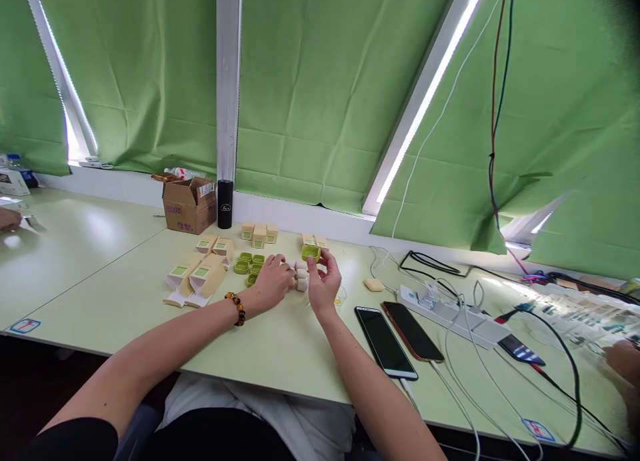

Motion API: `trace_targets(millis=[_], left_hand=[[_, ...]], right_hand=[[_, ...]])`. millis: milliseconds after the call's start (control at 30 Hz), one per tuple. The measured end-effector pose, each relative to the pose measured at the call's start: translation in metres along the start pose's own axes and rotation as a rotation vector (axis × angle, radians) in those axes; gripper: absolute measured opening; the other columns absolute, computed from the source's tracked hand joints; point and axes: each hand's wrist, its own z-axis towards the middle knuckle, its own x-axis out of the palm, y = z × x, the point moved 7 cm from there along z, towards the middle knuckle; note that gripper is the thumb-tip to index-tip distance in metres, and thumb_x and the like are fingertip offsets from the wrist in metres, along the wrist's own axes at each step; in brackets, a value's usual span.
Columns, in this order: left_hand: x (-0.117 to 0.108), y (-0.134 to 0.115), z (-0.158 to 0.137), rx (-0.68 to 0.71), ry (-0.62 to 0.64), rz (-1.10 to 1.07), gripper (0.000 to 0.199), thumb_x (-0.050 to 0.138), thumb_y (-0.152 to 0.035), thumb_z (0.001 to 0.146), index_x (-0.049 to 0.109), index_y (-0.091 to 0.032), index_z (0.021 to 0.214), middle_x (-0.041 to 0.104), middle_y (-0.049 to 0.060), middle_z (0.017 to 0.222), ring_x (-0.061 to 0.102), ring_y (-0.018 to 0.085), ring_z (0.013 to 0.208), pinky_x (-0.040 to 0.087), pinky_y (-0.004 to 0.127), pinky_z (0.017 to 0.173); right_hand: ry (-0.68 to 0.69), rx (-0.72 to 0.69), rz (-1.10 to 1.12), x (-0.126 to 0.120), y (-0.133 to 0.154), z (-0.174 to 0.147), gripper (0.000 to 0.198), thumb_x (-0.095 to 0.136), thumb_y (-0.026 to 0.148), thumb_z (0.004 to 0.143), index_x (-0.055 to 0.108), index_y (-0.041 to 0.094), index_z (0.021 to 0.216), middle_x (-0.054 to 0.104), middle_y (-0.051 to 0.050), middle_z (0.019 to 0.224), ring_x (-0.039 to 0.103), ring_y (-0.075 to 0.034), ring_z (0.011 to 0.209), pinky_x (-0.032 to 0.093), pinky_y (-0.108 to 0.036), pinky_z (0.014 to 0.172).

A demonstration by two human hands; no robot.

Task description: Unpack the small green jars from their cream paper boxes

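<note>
My right hand is closed on a small square green box, held tilted above the table with its hollow side showing. My left hand, wearing a beaded bracelet, reaches in from the left. Its bent fingers pinch at the edge of a group of small rounded white pieces; the fingertips are partly hidden. Several matching green boxes stand in rows just left of that hand, partly behind it. Under my right wrist lies a small clear and yellow item, too unclear to name.
Opened cream cartons lie at left, and small closed ones stand at the back. Behind are a cardboard box and black tumbler. Two phones, a power strip and cables occupy the right. Other people's hands show at both edges.
</note>
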Motion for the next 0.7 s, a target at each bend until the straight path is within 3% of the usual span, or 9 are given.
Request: trace_targets(millis=[200, 400, 500, 567, 700], left_hand=[[-0.037, 0.033, -0.006, -0.050, -0.177, -0.144, 0.058, 0.049, 0.006, 0.078, 0.075, -0.023, 0.121, 0.075, 0.008, 0.119, 0.048, 0.033, 0.129, 0.039, 0.055, 0.107], [-0.071, 0.061, -0.034, -0.119, -0.347, -0.170, 0.047, 0.048, 0.001, 0.084, 0.082, -0.029, 0.093, 0.074, 0.004, 0.124, 0.044, 0.036, 0.137, 0.033, 0.063, 0.111], [-0.077, 0.060, -0.045, -0.172, -0.337, -0.157, 0.037, 0.051, -0.017, 0.096, 0.073, -0.026, 0.125, 0.070, 0.007, 0.132, 0.042, 0.038, 0.138, 0.033, 0.062, 0.111], [-0.078, 0.055, -0.048, -0.175, -0.331, -0.175, 0.043, 0.054, -0.031, 0.099, 0.061, -0.022, 0.141, 0.068, 0.011, 0.134, 0.041, 0.039, 0.138, 0.034, 0.061, 0.111], [-0.078, 0.035, -0.052, -0.060, -0.371, -0.249, 0.050, 0.061, -0.035, 0.096, 0.053, -0.018, 0.142, 0.066, 0.014, 0.131, 0.044, 0.038, 0.136, 0.037, 0.057, 0.111]], right_hand=[[0.003, -0.005, 0.001, 0.000, 0.001, 0.000, 0.047, 0.071, 0.051, 0.088, 0.067, 0.021, 0.124, 0.070, -0.011, 0.118, 0.064, -0.022, 0.097, 0.057, -0.031, 0.072], [0.098, -0.020, 0.035, 0.009, -0.001, -0.008, 0.044, 0.070, 0.049, 0.090, 0.066, 0.022, 0.125, 0.069, -0.011, 0.118, 0.064, -0.022, 0.101, 0.059, -0.032, 0.074], [0.183, -0.034, 0.046, 0.017, 0.000, -0.016, 0.042, 0.070, 0.047, 0.091, 0.066, 0.023, 0.126, 0.069, -0.010, 0.118, 0.064, -0.022, 0.103, 0.060, -0.033, 0.075], [0.246, -0.042, 0.060, 0.023, 0.000, -0.023, 0.041, 0.070, 0.045, 0.092, 0.066, 0.024, 0.127, 0.069, -0.010, 0.119, 0.064, -0.023, 0.106, 0.060, -0.033, 0.077], [0.361, -0.028, 0.120, 0.032, -0.002, -0.034, 0.040, 0.070, 0.043, 0.094, 0.066, 0.027, 0.130, 0.068, -0.010, 0.124, 0.064, -0.025, 0.110, 0.061, -0.036, 0.078]])
